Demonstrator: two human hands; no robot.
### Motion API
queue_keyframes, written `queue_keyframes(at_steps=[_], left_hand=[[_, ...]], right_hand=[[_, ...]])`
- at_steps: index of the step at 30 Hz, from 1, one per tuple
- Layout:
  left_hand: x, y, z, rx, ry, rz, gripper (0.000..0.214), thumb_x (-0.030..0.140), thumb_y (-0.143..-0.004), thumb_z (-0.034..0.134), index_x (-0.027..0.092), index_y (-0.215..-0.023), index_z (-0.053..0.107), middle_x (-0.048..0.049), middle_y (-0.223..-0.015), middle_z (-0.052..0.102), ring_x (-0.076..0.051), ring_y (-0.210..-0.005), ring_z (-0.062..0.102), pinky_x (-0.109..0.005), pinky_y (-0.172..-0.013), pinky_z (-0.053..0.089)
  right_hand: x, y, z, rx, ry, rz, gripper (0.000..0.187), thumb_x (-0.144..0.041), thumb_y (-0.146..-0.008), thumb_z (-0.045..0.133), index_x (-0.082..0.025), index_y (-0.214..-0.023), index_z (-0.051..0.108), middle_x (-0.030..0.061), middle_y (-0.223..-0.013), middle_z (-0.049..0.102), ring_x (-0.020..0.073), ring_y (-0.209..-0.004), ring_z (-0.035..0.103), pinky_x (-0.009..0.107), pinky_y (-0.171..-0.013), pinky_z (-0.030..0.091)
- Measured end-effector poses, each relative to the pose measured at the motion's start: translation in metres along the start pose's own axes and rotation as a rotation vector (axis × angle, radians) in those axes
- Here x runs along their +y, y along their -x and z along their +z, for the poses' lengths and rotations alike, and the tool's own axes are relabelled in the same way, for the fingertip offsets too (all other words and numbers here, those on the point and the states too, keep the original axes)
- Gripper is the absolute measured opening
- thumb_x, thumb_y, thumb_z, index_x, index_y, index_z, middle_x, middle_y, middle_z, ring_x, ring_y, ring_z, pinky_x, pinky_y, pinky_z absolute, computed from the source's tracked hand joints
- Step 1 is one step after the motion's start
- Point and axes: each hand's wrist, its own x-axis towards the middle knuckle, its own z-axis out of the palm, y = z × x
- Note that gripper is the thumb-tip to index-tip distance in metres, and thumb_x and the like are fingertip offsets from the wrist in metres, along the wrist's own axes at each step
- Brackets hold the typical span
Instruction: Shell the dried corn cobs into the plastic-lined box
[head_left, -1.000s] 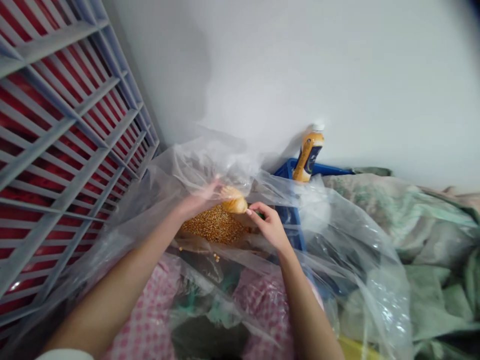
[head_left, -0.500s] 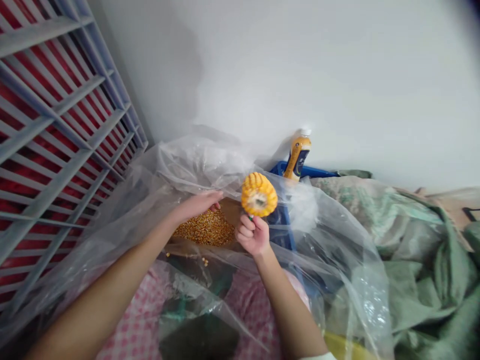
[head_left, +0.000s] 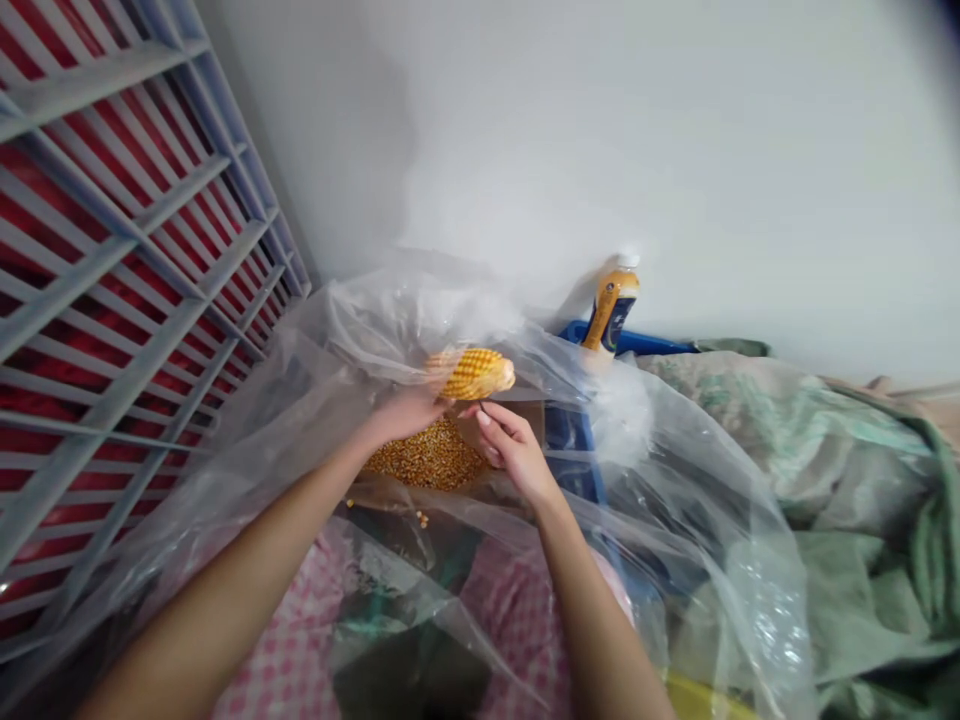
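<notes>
An ear of corn [head_left: 474,374] with yellow kernels lies sideways in my left hand [head_left: 412,412], which is closed around its left end behind the clear plastic. Its pale end points right. My right hand [head_left: 516,448] is closed in a pinch just below that end, on a thin dark tool [head_left: 481,406] whose kind I cannot make out. The tool's tip is close to the underside of the ear; whether it touches cannot be told. Beneath both hands, loose corn kernels [head_left: 427,460] are heaped in a cardboard box [head_left: 531,418].
Clear plastic sheeting [head_left: 697,470] spreads over my lap and around the box. A grey slatted crate [head_left: 172,300] stands at the left. At the right are a blue crate [head_left: 574,430], an orange-labelled bottle [head_left: 613,305] and green sacks [head_left: 862,580]. Behind rises a white wall [head_left: 675,150].
The ear has moved left from above my right hand and turned sideways. My left hand, empty before, now grips it. My right hand has risen slightly and sits below the ear's pale end.
</notes>
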Motion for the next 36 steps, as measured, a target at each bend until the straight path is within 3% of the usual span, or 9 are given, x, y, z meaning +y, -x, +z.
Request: queue_keyframes(at_steps=[3,7,11,16,19,22,28,32,36], left_hand=[[0.003,0.0,0.0,-0.032,-0.195,-0.049,0.037,0.043,-0.078,0.043,0.02,-0.101,0.06,-0.008,-0.107,0.064,-0.024,-0.099,0.057,-0.032,-0.084,0.04],[0.005,0.003,0.002,-0.092,-0.335,-0.206,0.04,0.044,-0.081,0.036,0.015,-0.096,0.06,-0.0104,-0.09,0.066,-0.023,-0.079,0.06,-0.031,-0.071,0.042],[0.006,0.004,0.005,-0.152,-0.335,-0.15,0.039,0.044,-0.083,0.036,0.015,-0.097,0.059,-0.0085,-0.089,0.065,-0.021,-0.081,0.058,-0.03,-0.074,0.041],[0.016,0.003,0.006,-0.126,-0.035,-0.034,0.04,0.048,-0.081,0.042,0.017,-0.101,0.057,-0.0063,-0.098,0.063,-0.019,-0.09,0.056,-0.032,-0.083,0.04],[0.029,0.005,0.004,-0.123,0.365,-0.044,0.046,0.049,-0.077,0.05,0.018,-0.111,0.052,-0.0068,-0.104,0.061,-0.018,-0.088,0.059,-0.033,-0.079,0.043],[0.034,0.006,0.0,0.035,0.567,-0.094,0.045,0.046,-0.069,0.062,0.018,-0.103,0.054,-0.0048,-0.096,0.062,-0.017,-0.082,0.06,-0.032,-0.075,0.044],[0.019,-0.003,0.0,0.385,0.441,-0.144,0.036,0.047,-0.074,0.053,0.016,-0.092,0.057,-0.0038,-0.089,0.062,-0.016,-0.082,0.058,-0.03,-0.077,0.044],[0.018,-0.005,0.003,0.267,0.49,-0.045,0.04,0.047,-0.079,0.044,0.017,-0.101,0.059,-0.0052,-0.109,0.062,-0.018,-0.099,0.056,-0.029,-0.086,0.042],[0.025,0.0,0.003,0.037,0.654,-0.096,0.047,0.052,-0.081,0.038,0.017,-0.101,0.062,-0.0053,-0.101,0.066,-0.02,-0.094,0.059,-0.032,-0.082,0.045]], right_hand=[[-0.002,0.002,-0.007,0.129,0.203,-0.188,0.024,-0.04,-0.075,0.061,-0.017,-0.074,0.065,-0.003,-0.054,0.041,0.0077,-0.053,0.038,0.02,-0.048,0.029],[-0.005,0.008,-0.012,0.142,-0.179,-0.332,0.022,-0.038,-0.077,0.059,-0.018,-0.067,0.062,-0.0075,-0.041,0.029,0.0054,-0.04,0.026,0.019,-0.042,0.025],[-0.003,0.007,-0.011,0.034,-0.667,-0.264,0.025,-0.035,-0.085,0.047,-0.021,-0.065,0.051,-0.012,-0.034,0.014,0.0045,-0.028,0.006,0.015,-0.03,0.013],[0.007,-0.001,-0.005,-0.104,-0.843,-0.07,0.029,-0.032,-0.093,0.029,-0.022,-0.07,0.043,-0.0137,-0.029,0.015,0.0052,-0.022,0.0,0.013,-0.025,0.007],[0.007,-0.003,-0.003,-0.237,-0.784,0.042,0.028,-0.037,-0.093,0.029,-0.022,-0.073,0.042,-0.0139,-0.03,0.019,0.0049,-0.022,0.002,0.013,-0.025,0.009],[0.001,-0.003,-0.001,-0.256,-0.637,0.139,0.027,-0.043,-0.091,0.033,-0.023,-0.078,0.045,-0.0141,-0.032,0.021,0.0042,-0.025,0.003,0.013,-0.027,0.013],[-0.009,-0.001,-0.005,-0.123,-0.079,0.118,0.033,-0.049,-0.082,0.048,-0.017,-0.08,0.056,-0.0116,-0.039,0.027,0.0024,-0.029,0.015,0.018,-0.031,0.012],[-0.013,0.006,-0.011,-0.05,0.148,-0.011,0.035,-0.045,-0.08,0.053,-0.012,-0.072,0.061,-0.009,-0.041,0.027,0.0021,-0.035,0.02,0.02,-0.037,0.011],[-0.013,0.01,-0.015,-0.143,0.017,-0.033,0.026,-0.035,-0.081,0.052,-0.012,-0.076,0.062,-0.0088,-0.039,0.03,0.0025,-0.032,0.019,0.021,-0.037,0.011]])
